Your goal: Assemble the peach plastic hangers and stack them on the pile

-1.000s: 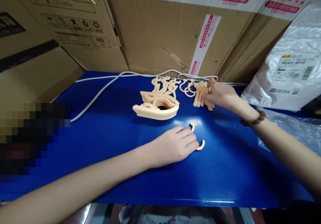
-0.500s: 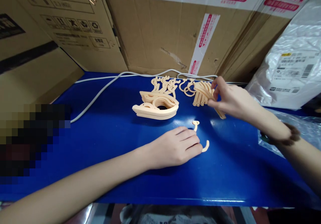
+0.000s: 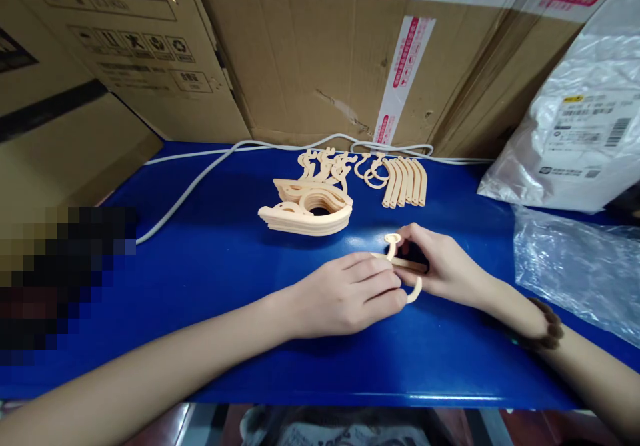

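Observation:
My left hand (image 3: 350, 294) is closed over a cream plastic hook (image 3: 416, 291), palm down above the blue table. The hook's curved end and its small oval foot stick out past the fingers; the rest is hidden. Close beside it, my right hand (image 3: 437, 259) pinches a slim cream plastic bar (image 3: 410, 264), whose left end lies against the hook near my left fingers. Whether the two parts are joined I cannot tell. Behind the hands rests a stack of folded cream plastic hangers (image 3: 307, 216). Similar bars (image 3: 405, 183) lie in a row to the right.
More loose hooks (image 3: 375, 173) and small curved parts (image 3: 325, 165) lie at the back of the blue table (image 3: 210, 339). A white cable (image 3: 195, 183) runs along cardboard boxes (image 3: 300, 59). At right are a white plastic parcel (image 3: 555, 153) and clear plastic film (image 3: 570, 266).
My right hand has brought a bar from the row at the back towards me, down to the hook at my left hand. My left hand has stayed nearly still.

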Demonstrator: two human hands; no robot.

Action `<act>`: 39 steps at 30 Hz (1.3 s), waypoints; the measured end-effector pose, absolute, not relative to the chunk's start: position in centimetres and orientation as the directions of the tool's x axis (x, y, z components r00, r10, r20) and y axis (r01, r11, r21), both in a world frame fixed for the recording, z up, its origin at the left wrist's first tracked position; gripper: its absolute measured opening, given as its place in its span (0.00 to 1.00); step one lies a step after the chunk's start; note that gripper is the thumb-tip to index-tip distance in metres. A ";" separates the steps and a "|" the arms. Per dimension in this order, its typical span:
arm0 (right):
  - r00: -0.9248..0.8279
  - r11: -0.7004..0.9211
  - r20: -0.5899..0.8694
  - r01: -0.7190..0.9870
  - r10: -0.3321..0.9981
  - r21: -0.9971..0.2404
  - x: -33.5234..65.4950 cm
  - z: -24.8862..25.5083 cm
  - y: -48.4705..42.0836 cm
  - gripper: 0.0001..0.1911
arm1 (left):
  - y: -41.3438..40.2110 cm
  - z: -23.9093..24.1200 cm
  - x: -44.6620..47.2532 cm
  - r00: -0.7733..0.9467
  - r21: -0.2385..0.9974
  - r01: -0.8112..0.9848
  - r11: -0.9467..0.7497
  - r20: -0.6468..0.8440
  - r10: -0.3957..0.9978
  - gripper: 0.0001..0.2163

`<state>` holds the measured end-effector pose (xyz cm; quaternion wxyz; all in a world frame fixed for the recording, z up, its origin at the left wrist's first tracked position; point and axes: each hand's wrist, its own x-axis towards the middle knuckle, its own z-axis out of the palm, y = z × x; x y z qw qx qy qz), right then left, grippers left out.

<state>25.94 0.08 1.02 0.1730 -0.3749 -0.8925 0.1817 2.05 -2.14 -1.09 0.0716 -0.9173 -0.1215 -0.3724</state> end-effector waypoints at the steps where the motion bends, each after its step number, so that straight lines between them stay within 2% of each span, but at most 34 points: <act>1: -0.653 0.652 0.194 0.590 0.732 -0.475 26.0 0.9 0.1 0.12 | -2.1 -1.1 2.0 0.694 -0.035 0.281 -0.959 0.698 0.178 0.11; 4: -0.630 0.693 0.308 0.564 0.713 -0.450 26.3 0.9 -0.1 0.17 | -2.0 -0.9 2.0 0.702 -0.037 0.293 -0.956 0.686 0.188 0.12; 7: -0.671 0.781 0.408 0.581 0.618 -0.227 26.3 1.1 -0.5 0.21 | -2.0 -0.8 2.0 0.697 -0.051 0.285 -0.957 0.697 0.170 0.12; 10: -0.752 0.823 0.419 0.567 0.509 0.019 26.1 1.4 -1.0 0.18 | -2.2 -0.8 2.0 0.709 -0.058 0.269 -0.962 0.688 0.157 0.11; 12: -0.784 0.824 0.409 0.554 0.467 0.121 26.1 1.6 -1.3 0.15 | -2.2 -0.9 2.1 0.723 -0.059 0.247 -0.967 0.675 0.144 0.12; 15: -0.784 0.803 0.430 0.564 0.447 0.193 26.2 1.7 -1.5 0.12 | -2.2 -1.0 2.1 0.721 -0.062 0.233 -0.971 0.681 0.129 0.11; 18: -0.777 0.798 0.454 0.567 0.435 0.205 26.4 1.8 -1.4 0.10 | -2.1 -1.0 2.1 0.694 -0.064 0.258 -0.964 0.706 0.139 0.10; 22: -0.746 0.816 0.478 0.569 0.463 0.097 26.9 1.5 -0.5 0.08 | -2.0 -0.9 1.6 0.666 -0.025 0.299 -0.954 0.722 0.189 0.09; 27: -0.629 0.783 0.510 0.602 0.586 -0.157 27.3 0.9 0.6 0.06 | -1.8 -1.0 1.3 0.657 -0.036 0.383 -0.923 0.713 0.245 0.07; 31: -0.530 0.711 0.482 0.592 0.698 -0.380 27.3 0.8 0.5 0.06 | -1.7 -1.4 1.4 0.714 -0.042 0.450 -0.892 0.617 0.331 0.05; 34: -0.461 0.634 0.435 0.568 0.773 -0.524 27.2 0.7 0.3 0.07 | -1.7 -1.7 1.4 0.738 -0.051 0.502 -0.863 0.545 0.397 0.07; 39: -0.364 0.429 0.271 0.479 0.891 -0.766 26.9 0.6 0.1 0.11 | -1.6 -2.0 1.3 0.748 -0.099 0.559 -0.823 0.488 0.449 0.08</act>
